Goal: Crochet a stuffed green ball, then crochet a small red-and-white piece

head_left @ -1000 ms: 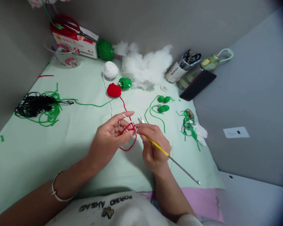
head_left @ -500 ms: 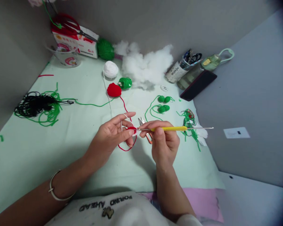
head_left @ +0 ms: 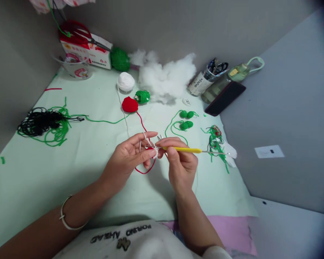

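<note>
Between thumb and fingers, my left hand pinches a small red and white crochet piece. White yarn loops around its raised index finger. My right hand grips a yellow-handled crochet hook, whose working tip meets the top of the piece; the tip itself is partly covered by fingers and yarn. A red strand runs from the red yarn ball to the piece and hangs in a loop beneath my left hand. The white yarn ball lies farther back. Small scissors are mostly hidden behind my right hand.
White stuffing lies at the back beside green yarn balls. Green crocheted pieces sit right of centre. Tangled black yarn is at left, yarn scraps at right. A pen cup, bottle and phone stand back right.
My right hand and the hook have moved left, toward my left hand, bringing the hook further into the piece. More of the piece's white edge shows. The view has shifted slightly.
</note>
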`<action>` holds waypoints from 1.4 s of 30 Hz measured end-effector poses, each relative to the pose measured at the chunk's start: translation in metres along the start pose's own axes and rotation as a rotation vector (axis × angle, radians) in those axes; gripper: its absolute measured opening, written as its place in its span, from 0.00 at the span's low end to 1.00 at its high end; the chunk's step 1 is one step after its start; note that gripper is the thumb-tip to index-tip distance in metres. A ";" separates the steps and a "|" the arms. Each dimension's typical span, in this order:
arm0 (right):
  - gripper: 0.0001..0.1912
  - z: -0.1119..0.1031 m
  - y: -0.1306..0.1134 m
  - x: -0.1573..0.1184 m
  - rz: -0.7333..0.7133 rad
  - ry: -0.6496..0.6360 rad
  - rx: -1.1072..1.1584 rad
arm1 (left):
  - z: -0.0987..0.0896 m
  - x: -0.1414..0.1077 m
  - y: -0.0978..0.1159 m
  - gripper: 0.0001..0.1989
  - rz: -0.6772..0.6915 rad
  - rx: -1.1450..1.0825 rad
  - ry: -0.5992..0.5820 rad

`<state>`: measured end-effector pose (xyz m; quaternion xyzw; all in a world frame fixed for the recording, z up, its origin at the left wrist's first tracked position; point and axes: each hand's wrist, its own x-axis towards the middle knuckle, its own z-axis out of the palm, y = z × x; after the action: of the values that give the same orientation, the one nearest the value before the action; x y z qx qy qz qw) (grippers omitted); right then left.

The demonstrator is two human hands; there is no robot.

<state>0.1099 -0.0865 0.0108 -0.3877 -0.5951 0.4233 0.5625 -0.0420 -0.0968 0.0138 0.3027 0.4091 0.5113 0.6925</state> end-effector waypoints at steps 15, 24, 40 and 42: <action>0.16 -0.028 0.034 0.017 0.169 -0.376 -1.142 | -0.020 0.015 0.006 0.11 -0.072 -0.308 0.088; 0.18 -0.035 0.037 0.017 0.182 -0.394 -1.268 | -0.027 0.018 0.004 0.10 -0.092 -0.423 0.062; 0.15 -0.022 0.020 0.014 0.595 -0.351 0.081 | -0.022 0.021 -0.002 0.15 0.021 -0.262 0.244; 0.16 -0.015 0.017 0.013 0.674 -0.361 0.209 | -0.021 0.021 -0.003 0.15 0.016 -0.243 0.229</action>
<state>0.1239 -0.0673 -0.0010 -0.4215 -0.4774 0.7038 0.3148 -0.0555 -0.0781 -0.0041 0.1596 0.4180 0.5935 0.6690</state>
